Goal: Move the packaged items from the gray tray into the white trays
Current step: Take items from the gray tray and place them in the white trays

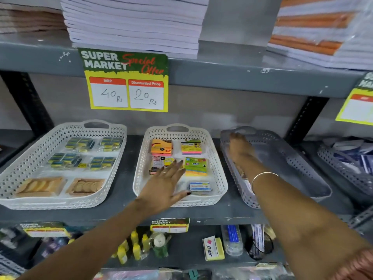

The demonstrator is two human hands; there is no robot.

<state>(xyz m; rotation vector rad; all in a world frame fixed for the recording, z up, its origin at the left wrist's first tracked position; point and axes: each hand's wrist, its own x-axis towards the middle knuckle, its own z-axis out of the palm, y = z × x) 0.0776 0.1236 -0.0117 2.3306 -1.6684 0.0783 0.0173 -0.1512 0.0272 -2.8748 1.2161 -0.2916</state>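
Observation:
The gray tray (298,164) sits at the right of the shelf, and its floor looks bare. My right hand (240,147) reaches into its far left corner, blurred, fingers apart, nothing visibly held. The middle white tray (219,172) holds sticky-note packs, among them an orange pack (161,146), a green pack (195,165) and a small blue box (199,186). My left hand (165,184) lies flat and open over that tray's front left part, covering part of a pack. The left white tray (30,158) holds eraser packs (79,142) and packs of tan rings (85,185).
A gray shelf edge (201,213) runs under the trays. Another gray basket (347,166) with blue packets stands at far right. A price sign (126,81) hangs from the shelf above, under stacked notebooks (133,23). Bottles and stationery fill the shelf below.

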